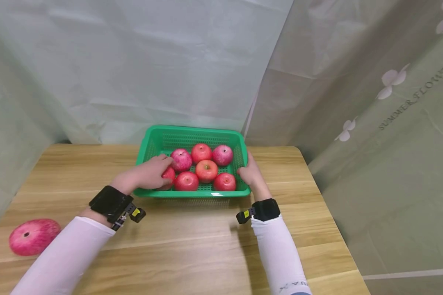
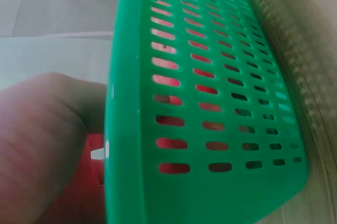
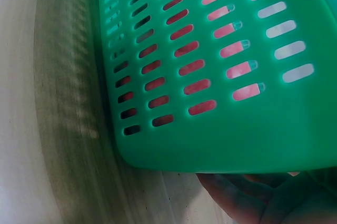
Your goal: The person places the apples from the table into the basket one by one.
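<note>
Left hand (image 1: pixel 147 174) reaching over the near left rim of the green basket (image 1: pixel 158 139) at frame centre, fingers curled on a red apple (image 1: pixel 168 175) inside. Right hand (image 1: pixel 249 172) against the basket's right wall, grip probably closed on the rim, though hard to tell. Six more apples (image 1: pixel 206 170) already inside; one red apple on the desk (image 1: pixel 34 236) at lower left, still outside.

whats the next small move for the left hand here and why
Probably let go of the apple and draw the left hand back out of the basket. The apple it covers already sits among six others in the front left corner, while the right hand rests on the basket's right rim. One more apple lies on the table at the near left.
</note>
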Available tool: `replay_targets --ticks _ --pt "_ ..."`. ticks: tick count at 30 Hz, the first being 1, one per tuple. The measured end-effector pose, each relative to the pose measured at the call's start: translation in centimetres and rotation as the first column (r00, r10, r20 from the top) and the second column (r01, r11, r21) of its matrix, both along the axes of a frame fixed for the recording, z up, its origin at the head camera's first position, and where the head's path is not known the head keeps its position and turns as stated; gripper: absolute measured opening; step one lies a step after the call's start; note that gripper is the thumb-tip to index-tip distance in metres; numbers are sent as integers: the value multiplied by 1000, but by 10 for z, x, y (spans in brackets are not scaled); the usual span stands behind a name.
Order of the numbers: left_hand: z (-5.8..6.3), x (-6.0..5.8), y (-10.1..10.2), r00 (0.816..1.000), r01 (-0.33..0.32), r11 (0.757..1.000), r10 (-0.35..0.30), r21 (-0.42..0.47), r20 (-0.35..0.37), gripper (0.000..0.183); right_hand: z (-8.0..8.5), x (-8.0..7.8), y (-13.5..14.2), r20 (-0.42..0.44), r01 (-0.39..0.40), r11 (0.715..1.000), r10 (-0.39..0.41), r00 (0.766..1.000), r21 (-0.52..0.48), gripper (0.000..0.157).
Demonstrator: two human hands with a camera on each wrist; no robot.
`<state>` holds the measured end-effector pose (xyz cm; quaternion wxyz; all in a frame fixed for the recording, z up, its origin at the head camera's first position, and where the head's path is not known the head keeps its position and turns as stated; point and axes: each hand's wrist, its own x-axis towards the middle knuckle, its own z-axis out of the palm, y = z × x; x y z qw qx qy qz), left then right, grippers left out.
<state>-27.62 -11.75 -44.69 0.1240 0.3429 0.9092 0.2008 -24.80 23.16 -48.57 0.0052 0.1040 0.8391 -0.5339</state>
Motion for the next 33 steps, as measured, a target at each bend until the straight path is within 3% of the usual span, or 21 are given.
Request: replay_targets --ticks 11,24,33 --pt "0 2 -2 1000 -25 1000 25 4 -8 80 0 1 0 10 4 1000 -4 1000 -10 97" --pt "-3 -1 -7 999 9 999 -6 53 -53 71 0 1 2 29 11 1000 -11 1000 -11 95" --pt "1 1 -8 999 -20 998 22 52 -42 65 0 1 1 24 6 1000 -5 1000 -9 95"
